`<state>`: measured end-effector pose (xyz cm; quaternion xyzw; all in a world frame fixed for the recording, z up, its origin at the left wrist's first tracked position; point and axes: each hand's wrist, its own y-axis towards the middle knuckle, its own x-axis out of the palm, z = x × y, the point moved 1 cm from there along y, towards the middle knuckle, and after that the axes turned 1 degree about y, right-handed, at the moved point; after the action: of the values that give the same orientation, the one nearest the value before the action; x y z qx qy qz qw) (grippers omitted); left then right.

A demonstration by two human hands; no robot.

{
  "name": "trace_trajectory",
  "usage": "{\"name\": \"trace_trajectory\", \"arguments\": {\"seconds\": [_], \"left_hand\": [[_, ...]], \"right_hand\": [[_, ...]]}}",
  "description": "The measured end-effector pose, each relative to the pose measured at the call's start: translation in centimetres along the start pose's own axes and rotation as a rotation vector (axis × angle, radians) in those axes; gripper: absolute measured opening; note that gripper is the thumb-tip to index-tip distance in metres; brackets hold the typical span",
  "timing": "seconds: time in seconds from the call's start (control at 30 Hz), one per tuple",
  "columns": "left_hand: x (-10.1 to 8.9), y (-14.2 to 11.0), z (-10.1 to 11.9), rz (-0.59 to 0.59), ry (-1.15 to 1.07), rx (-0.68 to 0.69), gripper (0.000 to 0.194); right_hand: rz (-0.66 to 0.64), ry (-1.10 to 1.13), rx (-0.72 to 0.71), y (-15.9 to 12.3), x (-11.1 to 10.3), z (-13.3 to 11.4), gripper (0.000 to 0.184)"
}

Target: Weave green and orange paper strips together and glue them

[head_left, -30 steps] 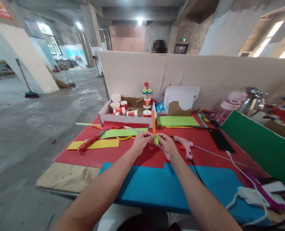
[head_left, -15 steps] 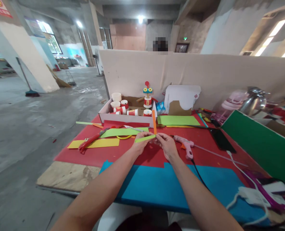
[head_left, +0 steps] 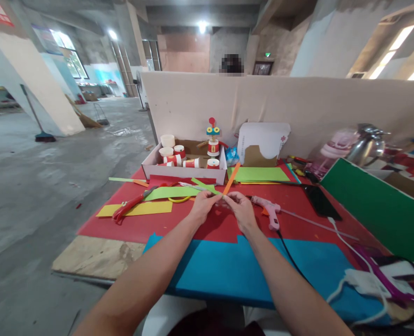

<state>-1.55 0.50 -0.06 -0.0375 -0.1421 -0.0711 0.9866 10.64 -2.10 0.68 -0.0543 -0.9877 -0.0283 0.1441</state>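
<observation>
Two narrow paper strips meet at a corner between my fingertips over the red table covering. The green paper strip (head_left: 204, 185) points up and left; the orange paper strip (head_left: 232, 178) points up and right. My left hand (head_left: 203, 205) pinches the joined ends from the left. My right hand (head_left: 241, 208) pinches them from the right, its fingers curled behind. The pink glue gun (head_left: 269, 211) lies just right of my right hand. Left of my left hand are red-handled scissors (head_left: 129, 208), a wide green paper strip (head_left: 165, 192) and a yellow paper strip (head_left: 137, 209).
Behind my hands a white box (head_left: 182, 174) holds paper cups and a cup figure (head_left: 213, 140). Green paper sheets (head_left: 263, 174), a phone (head_left: 320, 202) and a green board (head_left: 378, 210) lie to the right. A blue sheet (head_left: 221, 270) covers the near edge. A person's head shows beyond the partition.
The green strip has swung from lying low across my left hand to pointing up and left. The orange strip has tilted from upright to the right. Both hands stay close together.
</observation>
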Motion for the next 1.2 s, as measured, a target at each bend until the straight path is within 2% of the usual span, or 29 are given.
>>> {"name": "trace_trajectory", "arguments": {"seconds": [0.17,0.33,0.5,0.7,0.9,1.03,1.2], "left_hand": [[-0.14,0.09,0.2,0.046,0.065,0.053,0.027],[0.06,0.09,0.13,0.028,0.108,0.076,0.028],[-0.02,0.13,0.17,-0.005,0.082,0.14,0.029],[-0.27,0.14,0.25,-0.014,0.101,0.151,0.029],[-0.2,0.14,0.19,0.0,0.152,0.175,0.033],[-0.04,-0.02,0.44,-0.017,0.141,0.158,0.03],[0.2,-0.22,0.43,-0.072,0.083,0.07,0.03]], "right_hand": [[-0.048,-0.003,-0.011,0.24,-0.19,0.05,0.032],[-0.078,-0.027,0.027,0.12,-0.01,0.16,0.034],[-0.066,0.007,0.054,0.04,0.15,-0.01,0.032],[-0.055,-0.004,0.067,0.13,-0.04,-0.02,0.032],[0.031,-0.058,0.09,0.45,-0.49,0.58,0.026],[0.073,0.011,0.121,0.5,-0.42,0.65,0.025],[0.066,0.085,0.08,0.34,-0.13,0.25,0.025]]}}
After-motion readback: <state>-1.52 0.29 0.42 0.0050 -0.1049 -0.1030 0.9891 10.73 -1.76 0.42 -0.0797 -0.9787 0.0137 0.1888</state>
